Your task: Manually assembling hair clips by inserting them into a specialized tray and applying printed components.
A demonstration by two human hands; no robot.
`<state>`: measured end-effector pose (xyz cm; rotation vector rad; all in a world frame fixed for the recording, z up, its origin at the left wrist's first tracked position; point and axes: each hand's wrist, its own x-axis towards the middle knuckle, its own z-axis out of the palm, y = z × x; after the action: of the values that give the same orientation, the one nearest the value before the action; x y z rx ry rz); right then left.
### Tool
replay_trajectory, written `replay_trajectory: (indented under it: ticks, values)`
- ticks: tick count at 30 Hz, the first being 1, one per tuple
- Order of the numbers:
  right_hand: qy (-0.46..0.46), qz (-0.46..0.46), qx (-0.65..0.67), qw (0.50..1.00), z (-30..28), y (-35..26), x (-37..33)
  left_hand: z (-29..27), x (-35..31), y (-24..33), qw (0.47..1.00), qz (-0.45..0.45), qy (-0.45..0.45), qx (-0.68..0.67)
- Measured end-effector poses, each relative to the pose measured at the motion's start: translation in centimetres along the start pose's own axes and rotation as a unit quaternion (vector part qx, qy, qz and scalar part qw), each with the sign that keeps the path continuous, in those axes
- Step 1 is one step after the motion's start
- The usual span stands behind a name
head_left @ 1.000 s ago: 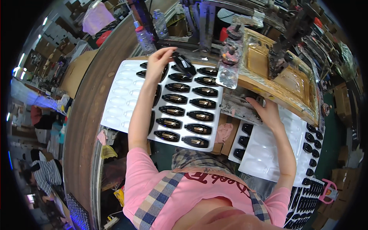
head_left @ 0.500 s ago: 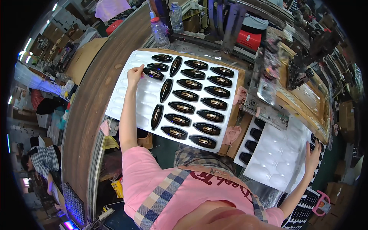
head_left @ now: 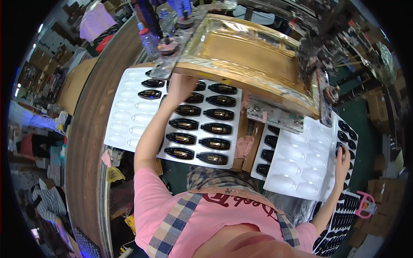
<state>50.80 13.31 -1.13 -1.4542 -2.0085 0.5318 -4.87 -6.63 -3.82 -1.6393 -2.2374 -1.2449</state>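
Note:
My left hand (head_left: 183, 88) reaches over the white moulded tray (head_left: 121, 122), at the near edge of a wooden-framed printing screen (head_left: 249, 53). The frame hides its fingertips, so what they hold cannot be seen. Glossy black bottle-shaped pieces with gold print (head_left: 218, 115) lie in rows on the tray's right part; the hollows on its left hold none. At the right, my right hand (head_left: 342, 160) has its fingers closed round a black piece (head_left: 339, 147) beside a second white tray (head_left: 297, 159). More black pieces (head_left: 346, 125) line that tray's far right side.
The screen and its metal arms overhang the upper middle. Plastic bottles (head_left: 148, 43) stand behind the tray. A pink cloth (head_left: 245, 146) lies between the two trays. A long brown table (head_left: 88, 142) runs along the left, and cartons (head_left: 378, 103) are stacked far right.
The printing screen has moved left, from the right side to over the first tray. My left hand has moved right, off the tray's left part. Upright pieces there are now hidden from view.

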Motion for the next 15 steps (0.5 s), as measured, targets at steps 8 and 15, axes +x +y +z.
replay_trajectory:
  ticks: [8, 15]
  values:
    - [-0.164, -0.139, 0.191, 0.958, 8.3, -13.1, 2.3, 8.4, 6.0, 11.1, 0.948, 0.139, -0.028, -0.286]
    - [-0.184, -0.264, 0.073, 0.944, 13.8, -21.2, 2.0, 2.8, 6.2, 7.7, 0.845, -0.116, -0.03, -0.52]
